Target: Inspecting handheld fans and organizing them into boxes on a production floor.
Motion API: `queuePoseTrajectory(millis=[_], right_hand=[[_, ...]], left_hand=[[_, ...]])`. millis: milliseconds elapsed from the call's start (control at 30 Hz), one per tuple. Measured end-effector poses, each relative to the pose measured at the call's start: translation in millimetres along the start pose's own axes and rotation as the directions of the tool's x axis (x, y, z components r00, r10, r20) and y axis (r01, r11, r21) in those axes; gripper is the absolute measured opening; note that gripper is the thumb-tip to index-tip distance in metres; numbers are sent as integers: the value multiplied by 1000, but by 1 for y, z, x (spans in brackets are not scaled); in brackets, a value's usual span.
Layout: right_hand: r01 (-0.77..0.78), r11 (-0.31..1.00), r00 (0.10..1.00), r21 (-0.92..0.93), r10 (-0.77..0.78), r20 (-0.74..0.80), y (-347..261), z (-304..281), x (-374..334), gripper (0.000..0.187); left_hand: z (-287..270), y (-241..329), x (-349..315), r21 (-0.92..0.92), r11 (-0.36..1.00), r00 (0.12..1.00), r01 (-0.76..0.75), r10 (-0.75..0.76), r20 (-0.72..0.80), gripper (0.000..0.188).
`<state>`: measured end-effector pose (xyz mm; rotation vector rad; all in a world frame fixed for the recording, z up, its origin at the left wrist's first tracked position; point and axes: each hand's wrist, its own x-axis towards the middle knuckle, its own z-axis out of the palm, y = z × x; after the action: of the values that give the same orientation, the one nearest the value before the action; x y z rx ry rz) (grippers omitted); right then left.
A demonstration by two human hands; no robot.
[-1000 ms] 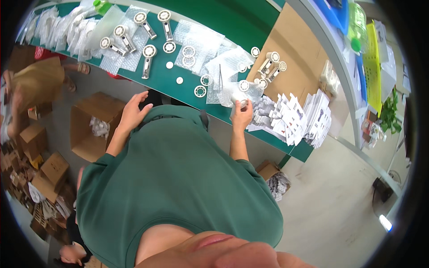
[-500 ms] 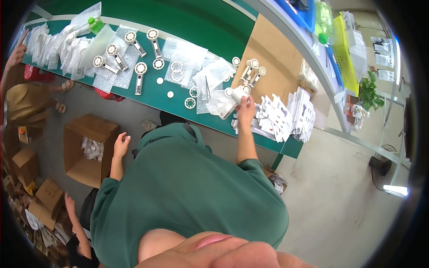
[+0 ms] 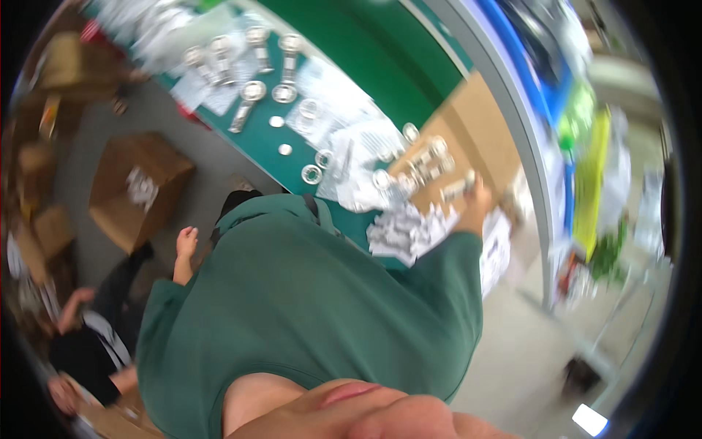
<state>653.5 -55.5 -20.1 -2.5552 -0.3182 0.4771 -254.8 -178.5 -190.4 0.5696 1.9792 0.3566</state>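
Head view: right hand (image 3: 479, 196) over the brown cardboard sheet (image 3: 491, 139) at the worktop's (image 3: 256, 140) right end, fingers mostly drawn in, seemingly gripping one end of a white gadget (image 3: 455, 192); blur hides whether it also rests on the sheet. Left hand (image 3: 187, 241) hangs off the near edge, fingers loosely curled, nothing visible in it; cannot tell how far closed. Progress, my judgement: partway. Several gadgets (image 3: 431, 162) sit grouped on the sheet just beside the held one, likely the handled share. Five more (image 3: 254, 91) lie toward the far left, on or near bubble wrap (image 3: 208, 91), likely left to do. Loose rings (image 3: 311, 174) and discs (image 3: 285, 150) lie near the near edge, apparently unused.
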Motion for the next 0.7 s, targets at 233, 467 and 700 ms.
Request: queuePoseTrajectory(millis=[233,467,700], right_hand=[[748,651,522,-129,-457,721,44,1,-18,58],[755,638,435,-153,-313,844,-20,39,-10,35],[894,448,406,-29,-779,478,-164,106,-192,34]], left_hand=[[35,20,-79,351,929,994,-113,110,27,50],[82,21,-114,64,989,985,-132,139,-107,50],[132,-73,-159,-132,989,982,67,-89,-166,48]])
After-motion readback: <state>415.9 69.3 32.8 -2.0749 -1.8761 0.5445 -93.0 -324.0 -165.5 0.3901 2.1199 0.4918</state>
